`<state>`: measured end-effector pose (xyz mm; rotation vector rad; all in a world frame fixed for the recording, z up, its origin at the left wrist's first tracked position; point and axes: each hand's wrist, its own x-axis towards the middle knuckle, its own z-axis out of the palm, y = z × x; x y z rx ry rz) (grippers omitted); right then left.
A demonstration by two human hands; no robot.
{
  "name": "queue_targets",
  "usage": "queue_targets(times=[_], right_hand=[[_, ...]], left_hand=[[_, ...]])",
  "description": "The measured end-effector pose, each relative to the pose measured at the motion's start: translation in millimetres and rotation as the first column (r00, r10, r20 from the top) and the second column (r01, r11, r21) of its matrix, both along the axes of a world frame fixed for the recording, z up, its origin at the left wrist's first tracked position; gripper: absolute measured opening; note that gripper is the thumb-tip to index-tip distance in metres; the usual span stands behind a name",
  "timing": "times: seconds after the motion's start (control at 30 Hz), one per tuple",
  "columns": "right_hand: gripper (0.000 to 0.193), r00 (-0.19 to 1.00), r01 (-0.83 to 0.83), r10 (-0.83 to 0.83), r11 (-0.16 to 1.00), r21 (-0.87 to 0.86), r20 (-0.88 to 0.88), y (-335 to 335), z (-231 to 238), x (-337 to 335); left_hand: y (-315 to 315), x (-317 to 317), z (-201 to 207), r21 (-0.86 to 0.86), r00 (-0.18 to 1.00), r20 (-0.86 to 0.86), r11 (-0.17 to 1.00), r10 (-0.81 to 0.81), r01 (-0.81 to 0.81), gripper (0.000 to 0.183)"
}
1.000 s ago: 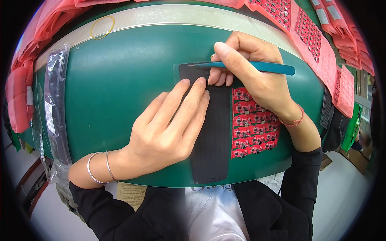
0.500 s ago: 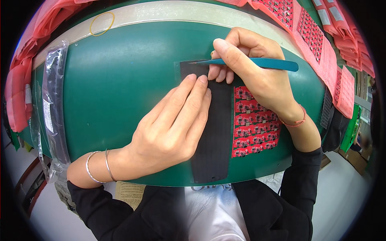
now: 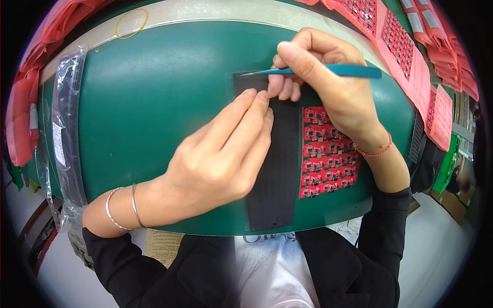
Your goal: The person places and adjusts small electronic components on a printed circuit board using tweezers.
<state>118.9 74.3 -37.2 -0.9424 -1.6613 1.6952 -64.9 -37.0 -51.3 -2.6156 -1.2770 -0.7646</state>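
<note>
Blue tweezers (image 3: 354,71) are gripped in my right hand (image 3: 334,97), thumb on top and the other fingers curled beneath. Their fine metal tips rest at the far end of a long black strip (image 3: 275,169) laid lengthwise on the green table. My left hand (image 3: 210,154) lies over the strip, fingers stretched out side by side and their tips pressing on it just below the tweezers. What the tips touch is too small to make out. To the right of the strip, partly under my right hand, sits a panel of red circuit boards (image 3: 328,149).
A clear plastic bag holding dark strips (image 3: 69,123) lies along the left side. A yellow rubber band (image 3: 131,23) rests on the pale far rim (image 3: 205,11). Pink foam sheets (image 3: 421,92) with more red boards stand at the far right; pink wrapping (image 3: 31,97) is piled at left.
The view has shifted slightly. The handle end of the tweezers has tipped a little toward the far side, with the tips staying at the strip's far end. My left hand still presses the strip.
</note>
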Motion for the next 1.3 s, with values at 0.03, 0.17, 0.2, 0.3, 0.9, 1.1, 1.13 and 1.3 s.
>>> queue_targets(times=[0.03,0.17,0.2,0.3,0.9,1.1,1.13,1.3], right_hand=[[0.023,0.997,-0.038,0.035,0.998,-0.055,-0.063,-1,3,-1],[0.024,0.993,-0.057,0.051,0.997,-0.047,-0.111,2,26,16],[0.025,0.995,-0.029,0.029,1.000,-0.004,-0.094,3,29,29],[0.025,0.999,-0.021,0.022,1.000,0.021,-0.038,-3,34,65],[0.022,0.980,0.032,-0.041,0.998,0.049,0.192,-33,14,118],[0.024,0.970,0.008,-0.025,0.997,0.075,0.242,-32,14,116],[0.023,0.969,0.007,-0.025,0.997,0.075,0.247,-32,14,116],[0.021,0.971,0.034,-0.051,0.996,0.078,0.233,-34,12,115]], left_hand=[[0,1,2,-0.039,0.999,0.032,0.999,-0.007,0.008,0.026],[2,3,0,-0.002,1.000,0.013,1.000,-0.017,0.017,0.026],[2,2,0,-0.039,0.998,0.059,0.999,-0.012,0.014,0.026],[2,7,9,-0.097,0.990,0.133,0.994,-0.035,0.048,0.030],[4,50,2,-0.046,0.989,0.027,0.988,-0.146,0.147,0.028],[4,50,1,-0.056,0.989,0.053,0.988,-0.140,0.143,0.029],[4,50,1,-0.056,0.989,0.054,0.988,-0.139,0.142,0.029],[3,50,1,-0.049,0.990,0.054,0.989,-0.133,0.136,0.029]])
